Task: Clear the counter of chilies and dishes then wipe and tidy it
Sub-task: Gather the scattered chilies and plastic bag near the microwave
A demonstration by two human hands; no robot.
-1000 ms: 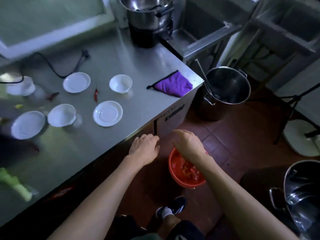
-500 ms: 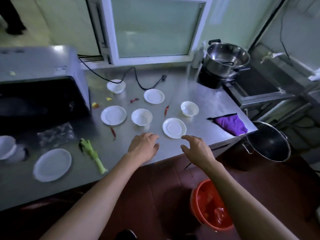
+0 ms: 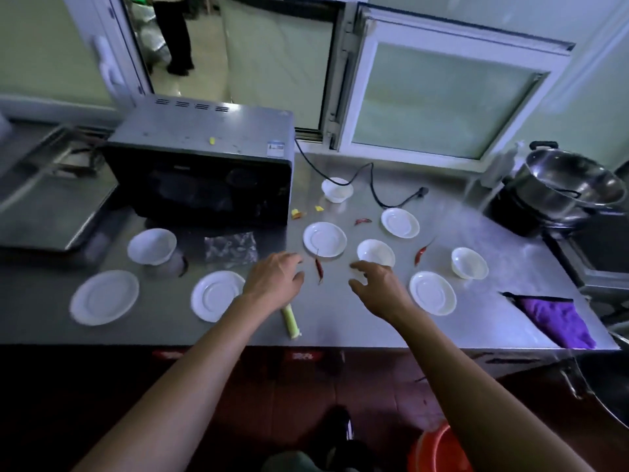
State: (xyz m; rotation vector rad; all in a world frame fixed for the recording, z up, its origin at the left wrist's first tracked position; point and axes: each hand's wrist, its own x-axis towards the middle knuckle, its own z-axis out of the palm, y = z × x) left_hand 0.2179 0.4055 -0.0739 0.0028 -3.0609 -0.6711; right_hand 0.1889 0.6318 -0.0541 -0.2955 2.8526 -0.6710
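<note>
So a second ago both hands were down over the orange bucket (image 3: 439, 451) on the floor, and now they've come back up over the steel counter (image 3: 357, 321). Looks to me like 1 load got dumped and I'm going in for the next.

Left hand (image 3: 274, 279) hovers with fingers loosely curled, holding nothing. Right hand (image 3: 377, 289) is spread open, also empty. The nearest red chili (image 3: 318, 267) lies between them, just in front of a white saucer (image 3: 324, 239). Another chili (image 3: 421, 254) sits right of the small bowl (image 3: 375, 252), a 3rd (image 3: 362, 221) further back.

Still loads to clear: saucers and bowls everywhere, a green stalk (image 3: 291, 321) near the front edge, yellow scraps (image 3: 299, 212) by the microwave (image 3: 200, 172). The purple cloth (image 3: 558, 321) waits at the right corner. Frosted window (image 3: 439, 97) behind, stockpot (image 3: 571, 185) at far right.
</note>
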